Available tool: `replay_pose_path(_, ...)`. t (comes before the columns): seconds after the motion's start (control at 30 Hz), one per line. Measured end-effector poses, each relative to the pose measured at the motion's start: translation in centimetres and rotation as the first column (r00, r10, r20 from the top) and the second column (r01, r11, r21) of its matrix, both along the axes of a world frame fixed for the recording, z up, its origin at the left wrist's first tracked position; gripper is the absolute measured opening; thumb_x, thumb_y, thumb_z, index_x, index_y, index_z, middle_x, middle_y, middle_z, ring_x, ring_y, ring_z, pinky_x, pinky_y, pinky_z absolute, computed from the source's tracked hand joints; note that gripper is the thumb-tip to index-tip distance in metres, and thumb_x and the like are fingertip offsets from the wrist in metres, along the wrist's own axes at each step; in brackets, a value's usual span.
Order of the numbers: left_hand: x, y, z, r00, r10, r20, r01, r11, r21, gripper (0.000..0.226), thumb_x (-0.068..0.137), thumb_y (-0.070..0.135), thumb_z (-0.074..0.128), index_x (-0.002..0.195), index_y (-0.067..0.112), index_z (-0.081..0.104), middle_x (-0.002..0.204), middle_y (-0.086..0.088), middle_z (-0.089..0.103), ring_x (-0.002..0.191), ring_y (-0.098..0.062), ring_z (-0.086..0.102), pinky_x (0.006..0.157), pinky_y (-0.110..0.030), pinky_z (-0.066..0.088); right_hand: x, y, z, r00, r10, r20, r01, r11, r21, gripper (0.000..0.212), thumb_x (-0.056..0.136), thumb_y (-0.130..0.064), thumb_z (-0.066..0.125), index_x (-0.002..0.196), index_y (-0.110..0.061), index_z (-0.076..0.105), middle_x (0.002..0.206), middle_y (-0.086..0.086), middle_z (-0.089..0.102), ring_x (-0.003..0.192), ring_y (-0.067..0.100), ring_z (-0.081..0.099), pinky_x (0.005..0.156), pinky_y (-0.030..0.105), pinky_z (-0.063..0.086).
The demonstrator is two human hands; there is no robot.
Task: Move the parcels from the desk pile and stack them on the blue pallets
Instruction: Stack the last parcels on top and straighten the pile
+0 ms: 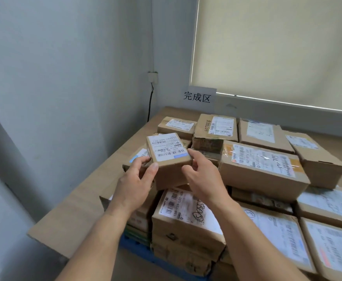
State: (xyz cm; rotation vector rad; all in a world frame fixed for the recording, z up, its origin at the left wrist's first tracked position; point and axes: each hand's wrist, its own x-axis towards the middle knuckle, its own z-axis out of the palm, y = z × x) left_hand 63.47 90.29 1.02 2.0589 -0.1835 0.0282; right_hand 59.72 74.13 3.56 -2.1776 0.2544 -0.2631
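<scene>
A small brown parcel [169, 152] with a white shipping label on top is held between both hands above the stack. My left hand [134, 179] grips its near left corner, thumb along the front face. My right hand [203, 175] holds its right side with fingers curled at the edge. Below and around it lie several cardboard parcels [263, 167] stacked in layers. A strip of the blue pallet [137, 247] shows under the stack at the lower left.
A flat cardboard sheet [81, 207] lies on the floor left of the stack, running to the wall corner. A paper sign [197, 97] hangs on the back wall under a window blind [277, 47]. A cable [150, 102] drops down the corner.
</scene>
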Motion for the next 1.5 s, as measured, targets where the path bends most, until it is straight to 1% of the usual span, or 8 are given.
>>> replay_pose_path(0.17,1.5,0.3,0.9,0.998,0.037,0.057,-0.036,0.999,-0.013,0.038,0.093,0.054,0.034,0.119,0.030,0.048,0.114,0.004,0.061,0.104,-0.016,0.055,0.078,-0.029,0.038,-0.1,-0.5,-0.6,0.993,-0.108,0.053,0.112,0.991,-0.079,0.052,0.090,-0.026,0.049,0.140,-0.022,0.039,0.134,-0.002,0.049,0.120,0.014,0.048,0.100,0.038,0.042)
replay_pose_path(0.3,3.1,-0.1,2.1,0.990,0.098,0.105,-0.099,0.995,0.002,0.051,0.097,0.046,0.035,0.141,0.022,0.038,0.139,-0.002,0.049,0.124,-0.017,0.046,0.092,-0.025,0.032,-1.7,-1.2,-1.0,0.972,-0.185,0.144,0.205,0.968,-0.142,0.017,0.090,-0.037,0.051,0.098,-0.022,0.057,0.098,-0.007,0.057,0.089,0.012,0.055,0.078,0.029,0.044)
replay_pose_path(0.43,5.0,-1.4,2.7,0.999,0.027,0.043,-0.027,0.999,0.017,0.051,0.099,0.045,0.034,0.145,0.023,0.033,0.147,0.001,0.039,0.134,-0.017,0.035,0.103,-0.029,0.027,-2.8,0.1,-1.1,0.988,-0.139,0.066,0.148,0.975,-0.164,0.032,0.090,-0.050,0.045,0.069,-0.025,0.047,0.070,-0.009,0.055,0.070,0.013,0.053,0.064,0.031,0.039)
replay_pose_path(0.67,9.2,-0.5,2.7,0.985,-0.164,-0.046,0.160,0.983,-0.087,0.033,0.095,0.034,0.049,0.124,0.021,0.056,0.121,0.000,0.062,0.110,-0.017,0.056,0.099,-0.042,0.044,-0.4,2.2,0.9,0.942,-0.331,0.053,0.334,0.913,-0.234,0.039,0.089,-0.061,0.040,0.092,-0.025,0.056,0.091,-0.009,0.063,0.084,0.013,0.056,0.070,0.030,0.042)
replay_pose_path(0.8,11.5,1.0,3.8,0.969,-0.249,0.005,0.245,0.951,-0.190,0.015,0.094,0.020,0.053,0.106,0.028,0.061,0.099,0.009,0.064,0.099,-0.014,0.060,0.091,-0.035,0.049,3.0,3.4,2.4,0.911,-0.396,0.115,0.412,0.878,-0.245,0.041,0.088,-0.058,0.046,0.103,-0.021,0.055,0.101,-0.006,0.064,0.092,0.016,0.059,0.079,0.037,0.049)
replay_pose_path(1.0,16.4,2.1,4.8,0.965,-0.245,0.094,0.259,0.947,-0.190,0.021,0.092,0.019,0.056,0.112,0.026,0.058,0.101,0.008,0.062,0.095,-0.013,0.058,0.084,-0.031,0.048,9.8,2.7,3.6,0.920,-0.371,0.126,0.391,0.885,-0.252,0.027,0.091,-0.039,0.048,0.081,-0.015,0.053,0.079,0.001,0.059,0.078,0.022,0.056,0.065,0.034,0.044)
replay_pose_path(1.17,19.2,0.9,3.7,0.963,-0.254,0.089,0.265,0.950,-0.162,0.018,0.090,0.014,0.055,0.107,0.019,0.058,0.104,0.000,0.064,0.093,-0.016,0.059,0.084,-0.033,0.049,13.7,1.0,3.1,0.915,-0.403,0.016,0.369,0.822,-0.434,0.024,0.092,-0.035,0.045,0.088,-0.015,0.057,0.098,0.005,0.057,0.097,0.025,0.048,0.084,0.041,0.044)
replay_pose_path(1.5,20.6,-1.4,1.2,0.942,-0.334,0.015,0.334,0.937,-0.100,0.018,0.090,0.016,0.053,0.105,0.025,0.056,0.106,0.002,0.065,0.099,-0.018,0.059,0.088,-0.038,0.050,14.4,-0.5,1.2,0.861,-0.505,-0.064,0.401,0.751,-0.525,0.026,0.090,-0.031,0.043,0.068,-0.017,0.042,0.082,0.002,0.050,0.088,0.026,0.047,0.074,0.036,0.038)
